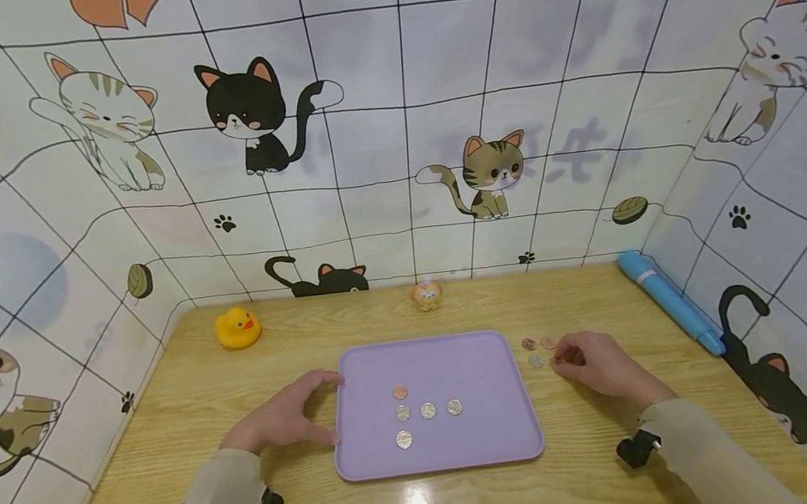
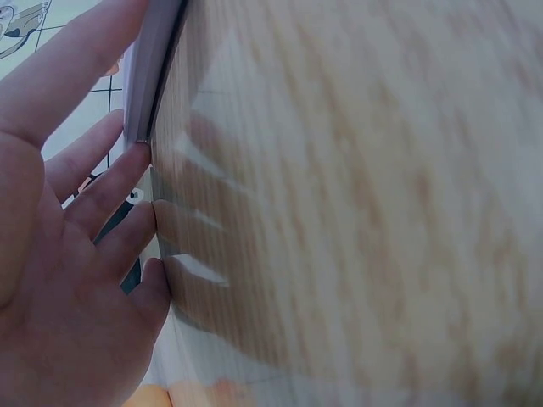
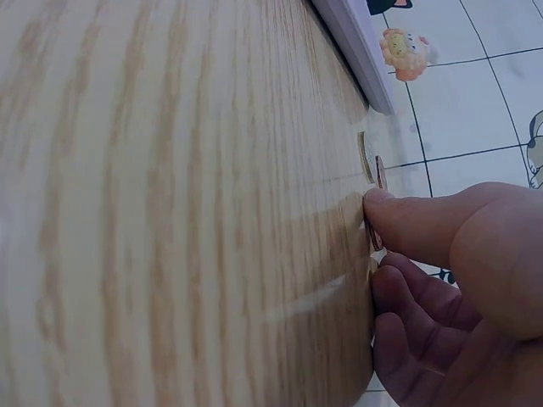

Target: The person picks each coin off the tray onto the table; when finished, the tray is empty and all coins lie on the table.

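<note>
A lilac tray (image 1: 482, 402) lies on the wooden table with several coins on it. Three silver coins, one of them this coin (image 1: 428, 410), form a row; a copper coin (image 1: 400, 391) is above its left end and another silver coin (image 1: 404, 439) below. My left hand (image 1: 283, 415) touches the tray's left edge with spread fingers and thumb. To the right of the tray, my right hand (image 1: 598, 362) has thumb and curled fingertips down at a coin (image 3: 374, 236) on the table. Beside these fingertips lie copper coins (image 1: 529, 344) and a silver coin (image 1: 535, 361).
A yellow rubber duck (image 1: 237, 329) stands at the back left, and a small round figurine (image 1: 427, 295) is behind the tray. A long blue tube-like object (image 1: 670, 302) lies along the right edge. Cat-patterned cloth (image 1: 375, 146) walls in the table's back and sides.
</note>
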Demonstrator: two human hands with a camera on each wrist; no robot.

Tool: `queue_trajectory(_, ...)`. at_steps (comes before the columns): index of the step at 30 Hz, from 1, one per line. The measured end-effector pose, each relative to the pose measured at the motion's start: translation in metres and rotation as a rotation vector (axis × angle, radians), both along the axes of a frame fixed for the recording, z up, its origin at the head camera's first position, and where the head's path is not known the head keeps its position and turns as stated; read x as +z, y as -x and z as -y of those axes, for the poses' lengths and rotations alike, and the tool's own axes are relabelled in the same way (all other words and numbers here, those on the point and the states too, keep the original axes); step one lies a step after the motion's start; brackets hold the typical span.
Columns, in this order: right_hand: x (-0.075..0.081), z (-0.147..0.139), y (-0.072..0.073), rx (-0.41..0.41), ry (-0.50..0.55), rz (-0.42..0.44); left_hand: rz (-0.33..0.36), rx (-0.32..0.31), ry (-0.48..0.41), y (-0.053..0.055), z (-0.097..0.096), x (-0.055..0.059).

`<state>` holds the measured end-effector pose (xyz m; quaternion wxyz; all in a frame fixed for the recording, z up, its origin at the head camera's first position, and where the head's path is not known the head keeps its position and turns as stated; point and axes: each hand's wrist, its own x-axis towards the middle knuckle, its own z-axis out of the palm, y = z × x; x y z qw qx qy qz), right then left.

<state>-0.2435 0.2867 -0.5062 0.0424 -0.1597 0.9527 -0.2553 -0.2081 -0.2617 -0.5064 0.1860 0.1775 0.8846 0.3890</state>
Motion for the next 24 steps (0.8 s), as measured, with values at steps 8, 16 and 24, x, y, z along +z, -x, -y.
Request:
queue_trajectory(8,0.0007,0.0013,-0.0006,0.003,0.002,-0.012,0.012,0.015,-0.020,-0.0001,0.0002,-0.0019)
queue_trajectory(16,0.0012,0.0030,-0.0009,-0.025,0.006,-0.009,0.016,0.016,-0.023,-0.0004,0.0002,-0.0014)
queue_trajectory(24,-0.0013,0.0021,-0.0001,-0.025,0.007,-0.017,0.013,0.017,-0.020,0.0003,0.0004,-0.0032)
